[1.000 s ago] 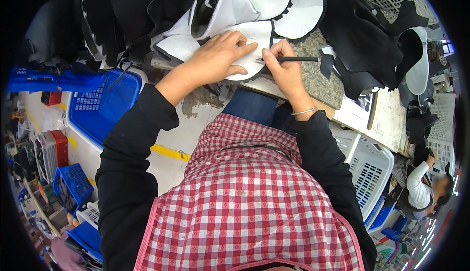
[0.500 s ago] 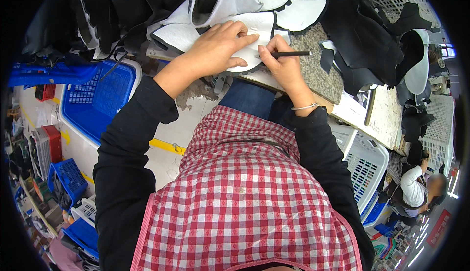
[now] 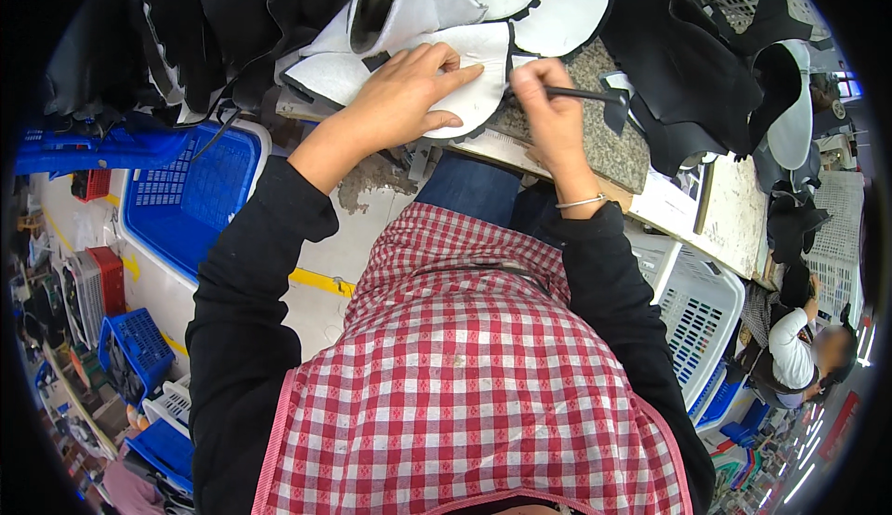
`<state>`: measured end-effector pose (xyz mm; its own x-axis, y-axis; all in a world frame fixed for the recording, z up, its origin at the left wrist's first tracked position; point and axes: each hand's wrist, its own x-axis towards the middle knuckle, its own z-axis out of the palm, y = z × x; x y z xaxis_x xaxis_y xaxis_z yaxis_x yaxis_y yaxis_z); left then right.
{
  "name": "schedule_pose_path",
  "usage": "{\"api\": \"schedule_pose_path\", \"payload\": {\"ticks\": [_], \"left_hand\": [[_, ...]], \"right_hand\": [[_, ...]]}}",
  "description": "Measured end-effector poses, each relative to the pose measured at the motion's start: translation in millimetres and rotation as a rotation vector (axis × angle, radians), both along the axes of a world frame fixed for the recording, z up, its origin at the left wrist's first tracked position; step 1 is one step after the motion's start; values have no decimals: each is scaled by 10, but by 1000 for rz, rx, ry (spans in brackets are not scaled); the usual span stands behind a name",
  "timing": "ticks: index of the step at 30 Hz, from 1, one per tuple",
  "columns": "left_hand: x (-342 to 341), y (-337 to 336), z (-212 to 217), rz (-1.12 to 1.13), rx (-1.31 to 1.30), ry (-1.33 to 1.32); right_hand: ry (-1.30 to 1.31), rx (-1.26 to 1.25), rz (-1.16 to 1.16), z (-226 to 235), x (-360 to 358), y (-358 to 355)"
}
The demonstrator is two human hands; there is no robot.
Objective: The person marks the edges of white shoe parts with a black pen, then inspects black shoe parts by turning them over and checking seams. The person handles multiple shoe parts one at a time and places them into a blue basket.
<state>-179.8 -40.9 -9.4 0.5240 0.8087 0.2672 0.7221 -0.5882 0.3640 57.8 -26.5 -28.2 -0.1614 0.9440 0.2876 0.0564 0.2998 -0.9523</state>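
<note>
A white-lined piece with a dark edge [image 3: 477, 99] lies at the near edge of the worktop, its white side up. My left hand [image 3: 409, 87] rests flat on it with the fingers stretched and the thumb apart, pressing it down. Just to the right of the piece's edge, my right hand [image 3: 550, 111] is closed round a slim black pen [image 3: 585, 95]. The pen's back end points right; the fingers hide its front end, and motion blurs the hand a little. More white-lined pieces [image 3: 562, 18] lie beyond, one of them curled up [image 3: 409, 8].
Black leather-like pieces [image 3: 683, 69] heap at the right, and more dark pieces [image 3: 223, 13] at the left. The speckled stone slab [image 3: 613, 148] sits on the table. A blue basket [image 3: 200, 190] stands lower left, a white crate [image 3: 697, 320] lower right. A co-worker [image 3: 799, 352] sits far right.
My right hand has lifted off the white-lined piece and moved right with the pen. My left hand stays flat on the piece.
</note>
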Motion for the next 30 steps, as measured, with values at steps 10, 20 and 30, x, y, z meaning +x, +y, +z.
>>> {"api": "schedule_pose_path", "payload": {"ticks": [10,20,30], "left_hand": [[-481,-228,512,10,475,-259],[-1638,566,282,361,719,86],[-1496,543,152,563,64,20]], "right_hand": [[-381,-33,35,342,-334,211],[-313,410,29,1659,138,-278],[-334,320,-42,2897,930,308]]}}
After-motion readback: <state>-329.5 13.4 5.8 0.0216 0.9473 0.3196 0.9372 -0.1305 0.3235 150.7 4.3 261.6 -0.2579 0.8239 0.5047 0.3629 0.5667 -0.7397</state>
